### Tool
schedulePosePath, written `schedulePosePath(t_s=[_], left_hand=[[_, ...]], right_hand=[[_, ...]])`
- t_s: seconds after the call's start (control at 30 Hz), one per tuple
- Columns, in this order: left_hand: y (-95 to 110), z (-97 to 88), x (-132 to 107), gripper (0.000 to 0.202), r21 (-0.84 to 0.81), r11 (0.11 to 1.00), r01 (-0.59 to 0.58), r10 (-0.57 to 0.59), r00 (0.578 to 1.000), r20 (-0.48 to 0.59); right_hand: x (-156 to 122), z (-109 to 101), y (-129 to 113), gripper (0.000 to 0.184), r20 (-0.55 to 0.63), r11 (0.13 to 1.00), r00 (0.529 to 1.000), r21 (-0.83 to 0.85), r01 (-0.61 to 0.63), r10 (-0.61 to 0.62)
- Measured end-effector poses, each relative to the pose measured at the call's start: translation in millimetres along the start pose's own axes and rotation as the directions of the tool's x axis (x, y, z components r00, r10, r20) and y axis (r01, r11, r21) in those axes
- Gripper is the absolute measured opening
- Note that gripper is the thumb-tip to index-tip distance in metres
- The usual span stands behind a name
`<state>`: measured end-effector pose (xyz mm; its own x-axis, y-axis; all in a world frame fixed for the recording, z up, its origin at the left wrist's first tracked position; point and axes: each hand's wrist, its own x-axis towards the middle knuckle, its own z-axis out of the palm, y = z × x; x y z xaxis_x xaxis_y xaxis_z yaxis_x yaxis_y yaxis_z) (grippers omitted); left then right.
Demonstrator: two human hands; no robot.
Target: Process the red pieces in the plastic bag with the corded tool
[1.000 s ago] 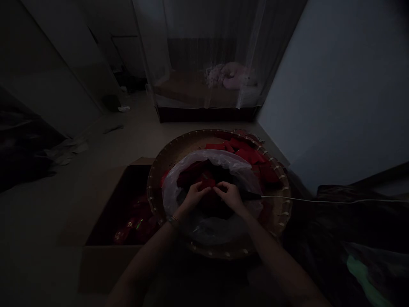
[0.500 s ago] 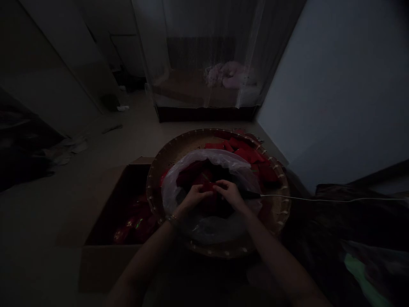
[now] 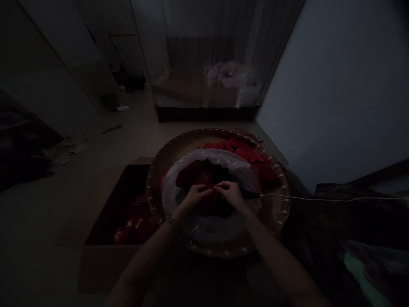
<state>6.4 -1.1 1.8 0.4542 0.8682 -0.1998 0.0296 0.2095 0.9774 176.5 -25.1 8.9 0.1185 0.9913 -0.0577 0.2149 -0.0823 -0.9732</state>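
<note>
One round basket (image 3: 174, 148) is partly occupied by an open plastic bag (image 3: 175, 175); at its mouth, the left hand (image 3: 194, 195) and right hand (image 3: 231, 194) are clamped by fingertips on a red piece (image 3: 209, 186), which is held midway between them, its long axis obscured by darkness.

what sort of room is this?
Probably a bedroom in a home, dimly lit: a bed behind a sheer curtain, with pink soft items on it. The wide woven tray of red pieces suggests it doubles as a workspace.
</note>
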Motion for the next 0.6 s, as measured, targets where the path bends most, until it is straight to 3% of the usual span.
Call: schedulePosePath(t_s=[0.3, 0.47, 0.53, 0.6], left_hand=[[-5.3, -1.2, -0.9, 0.045, -0.007, 0.992, 0.127, -0.126, 0.987, 0.102], [-1.6, 0.7, -3.3, 0.045, -0.074, 0.983, 0.166, -0.162, 0.985, 0.057], [-0.3, 1.8, -2.9, 0.048, -0.145, 0.975, 0.17, -0.167, 0.985, 0.032], [1.6, 3.3, -2.5, 0.051, -0.214, 0.962, 0.168, -0.169, 0.985, 0.01]], right_hand=[[-3.6, 1.7, -6.1, 0.032, -0.026, 0.998, 0.998, -0.032, 0.049, -0.05], [7.8, -22.0, 4.0, 0.032, 0.025, 0.97, 0.989, -0.192, 0.149, -0.147], [10.0, -39.3, 13.8, 0.032, 0.07, 0.892, 0.973, -0.388, 0.231, -0.221], [8.5, -55.5, 25.0, 0.042, 0.173, 0.719, 0.962, -0.64, 0.272, -0.209]])
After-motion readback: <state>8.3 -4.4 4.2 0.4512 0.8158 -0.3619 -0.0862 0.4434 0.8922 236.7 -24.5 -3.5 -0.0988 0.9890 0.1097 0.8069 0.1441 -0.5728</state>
